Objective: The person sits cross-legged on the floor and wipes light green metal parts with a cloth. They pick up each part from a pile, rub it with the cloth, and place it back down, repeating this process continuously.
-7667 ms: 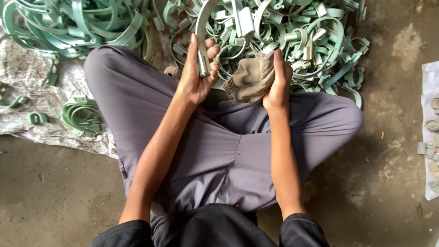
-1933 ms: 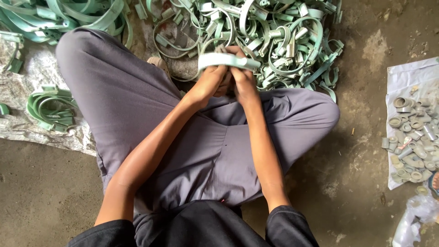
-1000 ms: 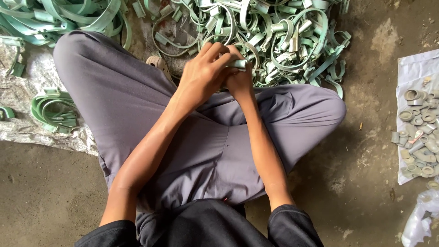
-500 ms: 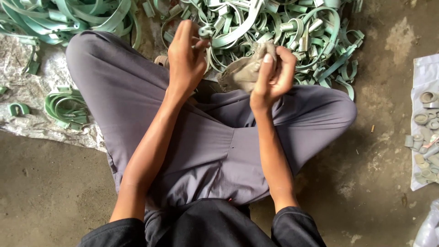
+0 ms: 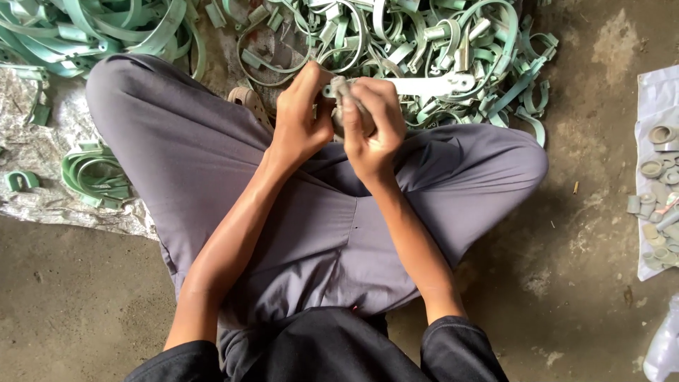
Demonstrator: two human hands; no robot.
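The left hand and the right hand meet above the person's crossed legs, both clamped on 1 pale green clamp strap. The left fingers pinch its near end; the right fingers are curled shut around a brownish rag pressed against the strap, whose free end sticks out to the right over the pile.

Judging by how things lie, the wiping looks mid-way on this piece, and most of the work seems left: a big heap of green straps lies just beyond the knees, another tangle at top left, while only a small neat stack sits on the crumpled plastic sheet to the left.

Room is tight in front, where the heap touches the legs. The concrete floor is open to the right, up to a white sheet with small grey fittings at the frame edge
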